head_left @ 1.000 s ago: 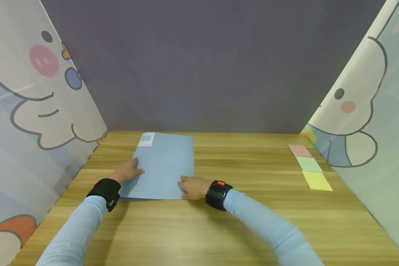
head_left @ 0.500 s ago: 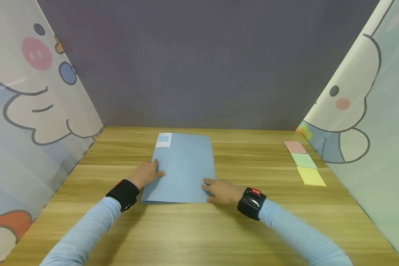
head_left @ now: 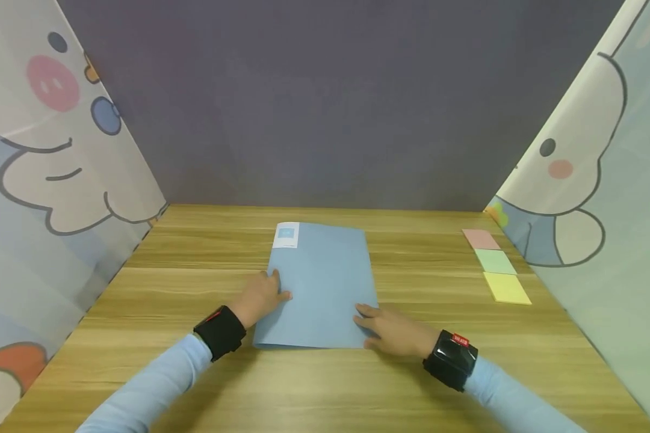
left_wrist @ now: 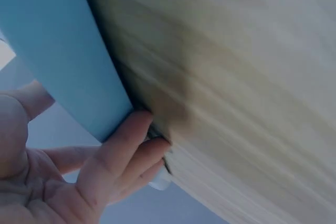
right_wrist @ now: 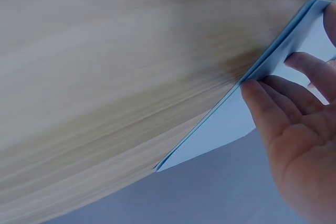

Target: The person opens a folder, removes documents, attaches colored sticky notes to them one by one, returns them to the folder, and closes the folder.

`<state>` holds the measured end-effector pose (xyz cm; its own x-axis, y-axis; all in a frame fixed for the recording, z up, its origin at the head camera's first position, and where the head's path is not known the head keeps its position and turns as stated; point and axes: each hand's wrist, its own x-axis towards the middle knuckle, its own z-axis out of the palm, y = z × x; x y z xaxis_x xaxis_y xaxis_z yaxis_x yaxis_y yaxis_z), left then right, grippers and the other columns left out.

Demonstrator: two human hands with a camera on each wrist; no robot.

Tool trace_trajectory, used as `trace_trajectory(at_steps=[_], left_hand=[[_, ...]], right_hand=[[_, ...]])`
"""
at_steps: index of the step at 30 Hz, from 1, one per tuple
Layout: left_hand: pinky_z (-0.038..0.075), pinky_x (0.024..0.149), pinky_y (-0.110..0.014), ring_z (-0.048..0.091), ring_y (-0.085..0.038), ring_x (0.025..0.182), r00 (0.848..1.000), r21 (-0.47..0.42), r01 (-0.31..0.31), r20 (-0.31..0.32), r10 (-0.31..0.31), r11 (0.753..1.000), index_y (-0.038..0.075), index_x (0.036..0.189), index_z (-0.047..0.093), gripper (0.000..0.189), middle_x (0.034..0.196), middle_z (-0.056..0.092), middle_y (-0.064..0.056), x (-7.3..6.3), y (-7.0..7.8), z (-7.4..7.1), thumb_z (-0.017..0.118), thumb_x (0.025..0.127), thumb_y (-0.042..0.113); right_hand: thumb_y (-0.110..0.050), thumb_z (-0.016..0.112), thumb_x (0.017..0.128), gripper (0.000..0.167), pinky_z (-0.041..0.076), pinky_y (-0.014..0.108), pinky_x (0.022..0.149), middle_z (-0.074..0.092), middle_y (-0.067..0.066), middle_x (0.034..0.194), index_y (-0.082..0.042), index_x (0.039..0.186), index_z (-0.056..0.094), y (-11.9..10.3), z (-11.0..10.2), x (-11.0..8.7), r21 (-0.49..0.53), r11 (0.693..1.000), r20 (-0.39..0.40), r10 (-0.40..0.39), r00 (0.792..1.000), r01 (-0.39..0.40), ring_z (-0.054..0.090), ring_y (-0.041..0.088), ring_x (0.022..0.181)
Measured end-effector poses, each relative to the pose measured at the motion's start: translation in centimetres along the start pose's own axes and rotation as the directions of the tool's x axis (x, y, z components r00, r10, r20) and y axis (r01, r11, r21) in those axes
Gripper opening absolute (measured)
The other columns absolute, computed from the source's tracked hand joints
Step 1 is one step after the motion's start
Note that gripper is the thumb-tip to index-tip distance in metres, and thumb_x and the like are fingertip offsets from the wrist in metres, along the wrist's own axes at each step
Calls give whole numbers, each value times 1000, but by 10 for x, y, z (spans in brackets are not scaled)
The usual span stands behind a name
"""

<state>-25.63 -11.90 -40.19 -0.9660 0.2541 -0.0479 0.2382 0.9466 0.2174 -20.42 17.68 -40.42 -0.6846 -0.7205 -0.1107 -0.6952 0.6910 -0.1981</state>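
Observation:
A light blue folder (head_left: pixel 319 288) lies on the wooden table, with a white label (head_left: pixel 286 234) at its far left corner. My left hand (head_left: pixel 257 299) is at its left side, thumb over the cover and the other fingers along the edge. In the left wrist view those fingers (left_wrist: pixel 123 142) lie against the broad blue spine (left_wrist: pixel 68 51), at the tabletop. At the near right corner, my right hand (head_left: pixel 395 331) touches the folder with fingers spread. In the right wrist view, its fingertips meet the cover (right_wrist: pixel 215 140) and its layered edge.
Pink (head_left: pixel 481 239), green (head_left: pixel 495 261) and yellow (head_left: pixel 507 288) sticky-note pads lie in a row at the table's right side. A dark grey panel (head_left: pixel 325 108) stands behind the table (head_left: pixel 325 391). Cartoon-printed sheets flank it on the left (head_left: pixel 38 240) and right (head_left: pixel 617 288).
The folder has slid to the right and a little nearer, with both hands moving along with it. The head view has shifted slightly. The sticky-note pads keep their row.

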Motion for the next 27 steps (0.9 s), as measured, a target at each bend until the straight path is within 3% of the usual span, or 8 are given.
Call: trace_trajectory(at_steps=[4, 9, 16, 21, 24, 27], left_hand=[[50, 77, -42, 58, -37, 99, 1000, -27, 10, -2, -10, 1000, -18, 129, 36, 75, 116, 50, -39, -6, 8, 2, 60, 87, 38], [47, 85, -47, 49, -45, 114, 999, -82, 37, 15, -36, 996, -17, 132, 34, 74, 125, 43, -40, -9, 11, 0, 59, 87, 37], [46, 88, -49, 45, -46, 117, 996, -91, 50, 78, -43, 995, -13, 136, 29, 74, 131, 38, -39, -9, 12, -7, 53, 91, 40], [38, 97, -52, 37, -49, 124, 995, -36, -25, 91, 28, 999, -11, 136, 32, 77, 138, 26, -39, -24, 24, -12, 49, 91, 48], [33, 102, -53, 33, -48, 127, 989, -13, -99, 113, 99, 995, -9, 136, 35, 76, 140, 25, -36, -39, 41, -13, 46, 91, 51], [36, 100, -51, 35, -47, 126, 978, 20, -175, 116, 172, 984, -8, 134, 39, 76, 139, 31, -35, -52, 58, -11, 47, 89, 53]], right_hand=[[-30, 62, 86, 53, 37, 44, 101, 37, 20, 142, -2, 130, 50, 2, 1, -8, 21, 1000, -5, 12, 1000, -12, 41, 34, 127], [-30, 62, 86, 54, 37, 46, 101, 36, 18, 143, -4, 131, 49, 3, 4, -11, 41, 999, -4, 13, 1000, -13, 41, 33, 127], [-31, 62, 85, 56, 38, 45, 100, 34, 17, 144, -4, 132, 48, 5, 4, -12, 67, 997, -2, 28, 1000, -28, 41, 33, 127], [-31, 63, 85, 58, 39, 42, 100, 33, 16, 145, -2, 133, 46, 7, 0, -11, 143, 989, 0, 41, 999, -40, 40, 33, 128], [-32, 61, 87, 62, 36, 42, 102, 30, 13, 147, -1, 136, 40, 8, -3, -11, 187, 980, 1, 75, 997, -73, 36, 31, 131], [-28, 57, 90, 61, 33, 42, 104, 28, 15, 147, 1, 138, 34, 10, -6, -12, 215, 972, -27, 98, 995, -90, 32, 30, 133]])
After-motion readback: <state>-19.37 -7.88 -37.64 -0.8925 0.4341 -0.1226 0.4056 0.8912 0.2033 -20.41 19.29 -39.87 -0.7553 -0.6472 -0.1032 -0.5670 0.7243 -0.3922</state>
